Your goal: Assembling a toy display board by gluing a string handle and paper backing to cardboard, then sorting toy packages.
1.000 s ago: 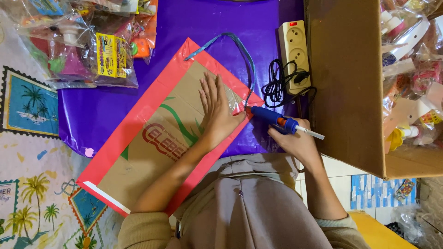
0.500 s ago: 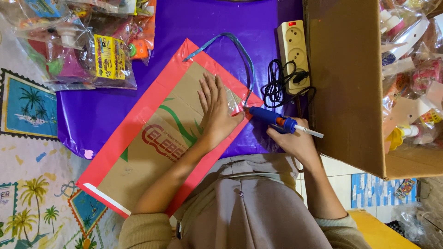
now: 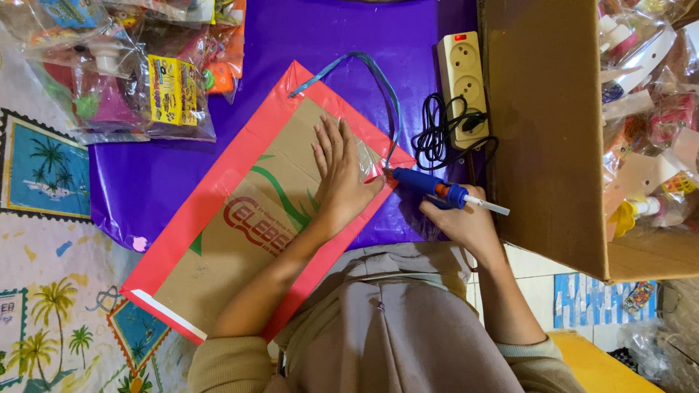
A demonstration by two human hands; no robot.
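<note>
At the middle of the purple sheet [image 3: 320,44] lies a flat cardboard panel [image 3: 240,247] edged with red tape, set slantwise, its lower corner reaching out over the patterned mat [image 3: 44,306]. On its upper right part the left hand [image 3: 341,175] rests palm down, fingers spread and flat, pressing a bit of clear film; it closes on nothing. Just beside that corner the right hand [image 3: 466,227] wraps a blue glue gun [image 3: 429,188], its nozzle touching the panel's right edge. A blue strap [image 3: 375,73] loops from the top edge to the nozzle. The right palm hides the gun's trigger. Behind it lie a black cord [image 3: 437,138] and a cream power strip [image 3: 463,80]. A big cardboard box [image 3: 546,131] crowds the right side; bagged toys [image 3: 138,80] fill the upper left, cut off by the frame.
</note>
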